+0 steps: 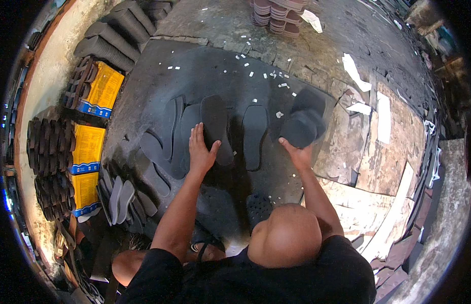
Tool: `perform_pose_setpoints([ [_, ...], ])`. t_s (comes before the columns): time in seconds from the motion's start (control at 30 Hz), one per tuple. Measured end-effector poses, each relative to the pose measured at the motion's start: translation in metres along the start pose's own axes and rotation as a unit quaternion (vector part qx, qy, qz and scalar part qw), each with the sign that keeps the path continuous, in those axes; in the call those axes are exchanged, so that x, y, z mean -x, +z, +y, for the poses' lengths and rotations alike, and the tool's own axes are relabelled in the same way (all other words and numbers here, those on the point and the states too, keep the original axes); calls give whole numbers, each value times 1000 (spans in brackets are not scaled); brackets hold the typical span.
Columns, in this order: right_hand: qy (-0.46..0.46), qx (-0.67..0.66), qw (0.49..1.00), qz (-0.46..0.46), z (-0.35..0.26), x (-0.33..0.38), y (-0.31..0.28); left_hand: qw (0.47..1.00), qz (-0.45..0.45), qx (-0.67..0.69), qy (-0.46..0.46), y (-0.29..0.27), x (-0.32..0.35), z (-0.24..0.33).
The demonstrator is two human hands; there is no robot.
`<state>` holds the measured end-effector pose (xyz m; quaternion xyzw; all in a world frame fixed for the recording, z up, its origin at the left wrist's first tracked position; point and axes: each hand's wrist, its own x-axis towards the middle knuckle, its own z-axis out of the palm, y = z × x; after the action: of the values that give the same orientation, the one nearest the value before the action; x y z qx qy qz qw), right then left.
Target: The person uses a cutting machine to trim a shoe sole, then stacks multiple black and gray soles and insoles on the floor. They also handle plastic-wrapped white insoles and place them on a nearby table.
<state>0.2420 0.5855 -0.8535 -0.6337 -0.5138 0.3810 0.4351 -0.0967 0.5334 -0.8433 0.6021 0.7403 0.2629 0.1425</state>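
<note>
Several dark grey shoe soles lie on the dark mat before me. My left hand point(201, 149) rests flat, its fingers stretched along the side of a long sole point(215, 119) and its thumb against it. More soles point(191, 129) overlap just to the left, some leaning askew. A single sole point(255, 137) lies apart, between my two hands. My right hand point(299, 153) grips dark soles point(302, 126), smeared by motion; the thumb shows at their near edge and the fingers are hidden.
Stacked dark soles point(50, 147) and yellow-and-blue packages point(88, 147) line the left wall. More soles point(121, 197) lean near my left knee point(128, 266). Brown soles point(278, 15) are piled at the far side. White scraps point(356, 73) and worn boards point(382, 152) lie to the right.
</note>
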Motion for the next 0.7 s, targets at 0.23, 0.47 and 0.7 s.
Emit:
perform_pose_setpoints([
  [0.23, 18, 520, 852, -55, -51, -43, -7, 998, -63, 19, -25, -23, 0, -6],
  [0.47, -46, 141, 987, 55, -63, -48, -21, 993, -44, 78, -78, -36, 14, 3],
  [0.7, -90, 95, 991, 16, -34, 22, -19, 905, 5, 209, 371, -110, -54, 254],
])
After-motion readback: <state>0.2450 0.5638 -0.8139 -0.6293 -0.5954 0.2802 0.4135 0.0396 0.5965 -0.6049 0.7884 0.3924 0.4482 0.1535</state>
